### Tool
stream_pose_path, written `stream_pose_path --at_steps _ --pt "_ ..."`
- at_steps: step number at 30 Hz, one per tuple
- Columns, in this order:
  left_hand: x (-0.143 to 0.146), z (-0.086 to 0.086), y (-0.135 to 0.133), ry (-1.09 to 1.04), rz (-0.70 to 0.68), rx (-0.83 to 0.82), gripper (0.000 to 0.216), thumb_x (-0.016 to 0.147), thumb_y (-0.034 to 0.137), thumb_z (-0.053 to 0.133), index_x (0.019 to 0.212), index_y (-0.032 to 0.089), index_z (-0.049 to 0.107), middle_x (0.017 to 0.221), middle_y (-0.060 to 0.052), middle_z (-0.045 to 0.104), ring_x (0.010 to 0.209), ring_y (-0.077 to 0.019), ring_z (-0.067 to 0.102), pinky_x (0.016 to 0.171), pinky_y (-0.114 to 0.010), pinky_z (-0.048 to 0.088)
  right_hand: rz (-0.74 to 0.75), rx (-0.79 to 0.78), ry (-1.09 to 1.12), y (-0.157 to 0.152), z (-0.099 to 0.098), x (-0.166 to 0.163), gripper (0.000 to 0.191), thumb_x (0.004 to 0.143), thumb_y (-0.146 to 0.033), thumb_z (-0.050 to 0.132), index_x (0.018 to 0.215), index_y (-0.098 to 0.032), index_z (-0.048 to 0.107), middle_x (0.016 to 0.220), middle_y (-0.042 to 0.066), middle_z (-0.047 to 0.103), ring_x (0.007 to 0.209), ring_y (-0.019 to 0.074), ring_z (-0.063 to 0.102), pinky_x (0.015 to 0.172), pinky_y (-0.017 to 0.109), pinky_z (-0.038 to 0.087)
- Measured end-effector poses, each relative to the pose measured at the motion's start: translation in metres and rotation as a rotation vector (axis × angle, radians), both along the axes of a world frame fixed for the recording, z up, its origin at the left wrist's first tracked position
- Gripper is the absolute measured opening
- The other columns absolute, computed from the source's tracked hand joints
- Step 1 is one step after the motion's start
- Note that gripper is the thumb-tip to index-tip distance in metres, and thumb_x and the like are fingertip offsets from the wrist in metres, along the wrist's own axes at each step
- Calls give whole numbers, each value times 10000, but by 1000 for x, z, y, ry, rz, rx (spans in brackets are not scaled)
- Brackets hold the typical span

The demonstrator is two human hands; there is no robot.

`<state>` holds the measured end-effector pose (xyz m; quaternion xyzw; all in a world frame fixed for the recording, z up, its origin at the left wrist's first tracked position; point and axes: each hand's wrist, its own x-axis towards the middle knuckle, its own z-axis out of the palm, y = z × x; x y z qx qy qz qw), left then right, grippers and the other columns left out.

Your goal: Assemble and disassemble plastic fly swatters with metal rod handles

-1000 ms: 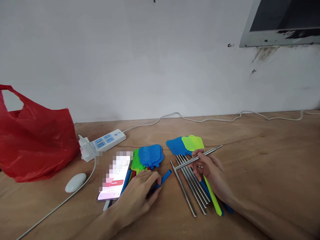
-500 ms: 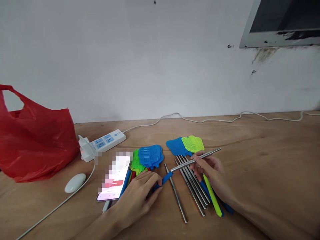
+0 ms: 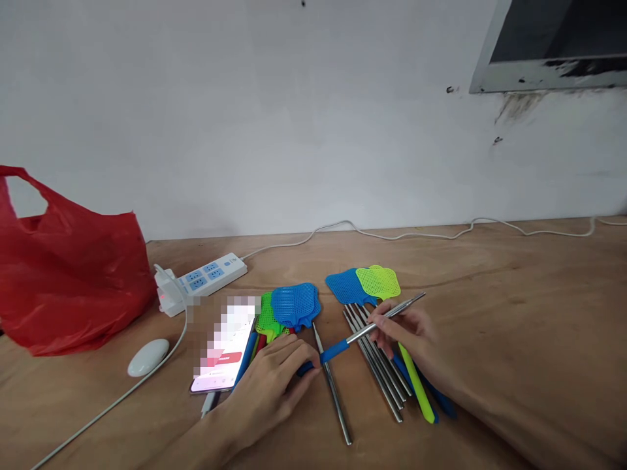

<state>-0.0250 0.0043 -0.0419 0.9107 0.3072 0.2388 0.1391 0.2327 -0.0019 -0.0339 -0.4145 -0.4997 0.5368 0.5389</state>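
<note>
My left hand [image 3: 277, 378] is closed around a blue handle [image 3: 335, 352], whose front end sticks out to the right of the fingers. Pinched in my right hand [image 3: 404, 333] is a silver telescopic rod [image 3: 365, 331], slanting up to the right. The rod's lower end meets the handle's end in one line; how deep it sits inside is hidden. Beneath the handle lies a loose silver rod [image 3: 337, 405]. Several more metal rods [image 3: 379, 372] lie below my right hand, beside a yellow-green handle [image 3: 416, 385]. Blue [image 3: 345, 286] and yellow-green [image 3: 379, 282] fly swatter heads rest above them.
More swatter heads, blue [image 3: 294, 303] and green [image 3: 267, 320], lie beyond my left hand. A lit phone [image 3: 230, 346] is left of them. Farther left are a power strip [image 3: 210, 275], a white mouse-shaped object [image 3: 147, 358], a cable and a red plastic bag [image 3: 73, 274]. A wall stands behind.
The blue handle now reaches farther right from my left hand, in line with the rod. My right hand's rod has shifted slightly left. The loose rod on the table has moved left.
</note>
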Motion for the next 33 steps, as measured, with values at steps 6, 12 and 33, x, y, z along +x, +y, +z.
stream_pose_path --at_steps 6,12,33 --pt "0 -3 -1 -32 -49 16 79 1019 200 477 990 240 539 905 -8 654 807 -180 608 700 -288 472 156 -62 -83 -4 -12 -6 339 775 -497 771 905 -186 736 714 25 693 608 131 603 478 209 485" --pt "-2 6 0 -104 70 19 78 1022 245 477 1069 241 539 994 -32 665 913 -203 621 806 -335 505 -5 -56 21 0 -9 -4 429 777 -591 735 785 -165 685 634 7 617 523 114 545 427 205 448" --pt "-4 5 10 198 244 132 174 706 64 482 747 210 565 856 -45 601 819 -253 538 757 -415 424 -41 -115 -15 0 -6 -3 473 840 -649 615 709 -201 540 414 -79 479 338 65 369 354 168 287"
